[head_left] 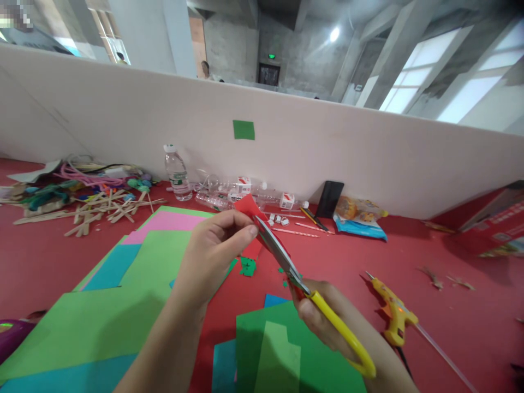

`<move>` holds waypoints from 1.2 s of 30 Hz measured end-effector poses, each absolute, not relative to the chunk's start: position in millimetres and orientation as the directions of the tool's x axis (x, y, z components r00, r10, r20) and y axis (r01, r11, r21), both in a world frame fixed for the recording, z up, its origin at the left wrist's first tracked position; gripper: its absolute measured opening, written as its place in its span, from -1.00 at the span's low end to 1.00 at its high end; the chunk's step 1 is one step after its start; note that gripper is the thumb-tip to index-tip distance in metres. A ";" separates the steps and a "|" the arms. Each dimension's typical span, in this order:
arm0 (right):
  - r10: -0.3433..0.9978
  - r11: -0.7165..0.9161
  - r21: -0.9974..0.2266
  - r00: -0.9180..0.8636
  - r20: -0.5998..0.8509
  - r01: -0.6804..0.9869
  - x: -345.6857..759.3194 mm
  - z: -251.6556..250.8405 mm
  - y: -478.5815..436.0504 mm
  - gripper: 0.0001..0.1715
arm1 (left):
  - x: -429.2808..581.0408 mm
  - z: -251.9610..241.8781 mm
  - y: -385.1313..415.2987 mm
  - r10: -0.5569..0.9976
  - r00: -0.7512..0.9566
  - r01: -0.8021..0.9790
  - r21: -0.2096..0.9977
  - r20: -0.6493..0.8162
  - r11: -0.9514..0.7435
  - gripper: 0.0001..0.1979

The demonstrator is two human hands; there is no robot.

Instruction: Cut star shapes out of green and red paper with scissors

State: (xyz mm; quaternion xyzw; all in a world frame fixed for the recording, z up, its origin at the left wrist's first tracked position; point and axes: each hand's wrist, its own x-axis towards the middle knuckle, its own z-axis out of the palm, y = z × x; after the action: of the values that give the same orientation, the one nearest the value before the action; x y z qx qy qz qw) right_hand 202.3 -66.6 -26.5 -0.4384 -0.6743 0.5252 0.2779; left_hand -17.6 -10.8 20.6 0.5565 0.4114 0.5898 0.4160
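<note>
Near the middle of the view, my left hand [216, 248] pinches a small piece of red paper [248, 205] between thumb and fingers. My right hand [327, 311] is wrapped round yellow-handled scissors [282, 256], whose blades point up and left. The blade tips are at the red paper, just beside my left fingertips. The blades look nearly closed. Below the paper, small green scraps [248, 266] lie on the red table [327, 256]. Green sheets [295, 349] lie beneath my right hand, and light green, pink and blue sheets [159, 259] spread under my left forearm.
A yellow glue gun [395, 311] lies at the right. Wooden sticks [102, 207] and a water bottle [178, 173] are at the back left. Clear bottles [221, 199], a black phone [329, 199] and a snack packet [360, 218] sit along the white partition [327, 142].
</note>
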 end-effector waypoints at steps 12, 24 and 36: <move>0.852 0.078 -0.968 -0.520 -0.059 0.238 208.0 -20.0 -68.2 -0.20 | -17.9 16.4 -9.0 0.907 -0.025 -0.078 0.904 0.420 -0.420 -0.86; 0.878 0.099 -0.976 -0.479 -0.008 0.196 205.1 -18.1 -68.3 -0.21 | 3.5 12.3 -17.9 0.918 -0.072 -0.120 0.911 0.389 -0.395 -0.82; 0.875 0.099 -0.980 -0.484 0.003 0.174 202.1 -21.2 -71.9 -0.21 | 0.8 9.9 -14.7 0.881 -0.040 -0.114 0.874 0.471 -0.473 -0.75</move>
State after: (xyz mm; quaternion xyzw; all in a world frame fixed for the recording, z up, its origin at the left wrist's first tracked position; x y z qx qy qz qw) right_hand 202.1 -71.9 -21.2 -0.3930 -0.6677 0.5441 0.3221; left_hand 0.8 -14.7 9.9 0.5730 0.3345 0.6388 0.3896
